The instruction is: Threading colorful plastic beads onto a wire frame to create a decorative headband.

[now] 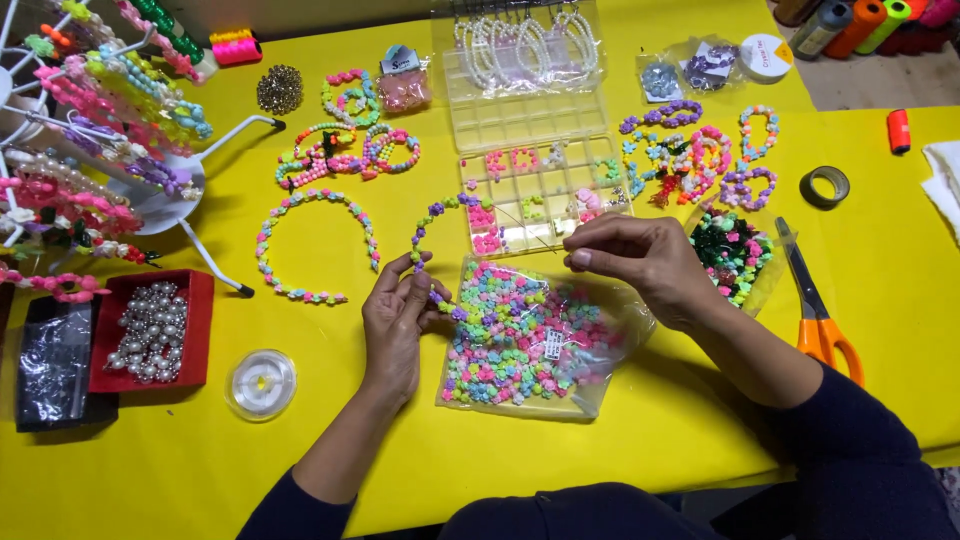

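A yellow table point(700, 440) carries everything, strewn with beadwork. At its left edge a white display stand point(150, 180) is hung with many bead strings, and below it sits a red box of pearl beads point(152, 330). Toward the middle top lies a clear compartment organiser point(530, 165), partly filled with small beads. Just in front of it rests a clear plastic bag of pastel flower beads point(530, 340), lying flat under both hands. Orange-handled scissors point(815, 305) lie to the right, well apart from the bag. The right hand point(640, 265) hovers over the bag's upper edge, fingers pinched together on something too thin to make out. The left hand point(395, 325) is curled closed, thumb and fingertips nipping the lower end of a partly strung bead strand point(440, 215) that arcs up toward the organiser.
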